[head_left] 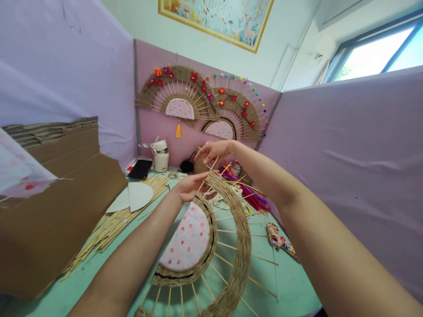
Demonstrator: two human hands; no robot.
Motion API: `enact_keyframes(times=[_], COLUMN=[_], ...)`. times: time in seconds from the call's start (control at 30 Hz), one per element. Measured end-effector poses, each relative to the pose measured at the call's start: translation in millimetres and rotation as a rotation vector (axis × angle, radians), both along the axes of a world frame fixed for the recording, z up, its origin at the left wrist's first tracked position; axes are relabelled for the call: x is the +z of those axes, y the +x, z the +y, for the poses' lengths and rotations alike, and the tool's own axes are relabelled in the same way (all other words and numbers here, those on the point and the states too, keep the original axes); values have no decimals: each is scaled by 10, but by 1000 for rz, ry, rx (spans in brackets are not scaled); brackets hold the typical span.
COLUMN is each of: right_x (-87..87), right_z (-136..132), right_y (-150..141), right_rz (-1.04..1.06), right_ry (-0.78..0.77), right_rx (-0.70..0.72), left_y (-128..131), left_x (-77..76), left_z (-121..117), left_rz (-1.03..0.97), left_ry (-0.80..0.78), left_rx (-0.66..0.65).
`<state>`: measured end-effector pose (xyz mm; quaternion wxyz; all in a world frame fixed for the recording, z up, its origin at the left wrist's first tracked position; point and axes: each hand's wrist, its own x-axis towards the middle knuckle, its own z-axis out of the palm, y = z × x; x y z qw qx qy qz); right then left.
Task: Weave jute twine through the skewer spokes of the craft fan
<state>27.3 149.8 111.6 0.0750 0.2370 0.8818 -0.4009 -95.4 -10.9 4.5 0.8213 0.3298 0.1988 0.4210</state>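
Note:
A half-round fan of wooden skewers and woven jute rope (pixel 238 246), with a pink dotted fabric centre (pixel 190 237), lies on the green table (pixel 291 281) in front of me. My left hand (pixel 190 186) rests on the fan's far end, fingers closed round the rope band and a skewer. My right hand (pixel 211 151) hovers just above it, fingers pinched on the top of a thin skewer (pixel 211 167).
Two finished fans with felt flowers (pixel 185 94) hang on the pink back wall. A pile of loose skewers (pixel 119 220), white paper semicircles (pixel 134 197) and brown cardboard (pixel 56 211) lie left. A white cup (pixel 161 155), a phone (pixel 140 168) and coloured pipe cleaners (pixel 247 189) sit behind.

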Motion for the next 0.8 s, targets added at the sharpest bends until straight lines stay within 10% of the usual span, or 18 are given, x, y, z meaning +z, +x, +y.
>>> enact_keyframes(times=[0.47, 0.8], right_x=[154, -99], right_z=[-314, -239], right_y=[143, 618], right_rz=[-36, 185], right_ry=[590, 329], right_rx=[-32, -167], left_y=[2, 59], left_x=[-169, -189], left_z=[146, 144], left_rz=[137, 285], left_ry=[10, -2], left_rx=[138, 230])
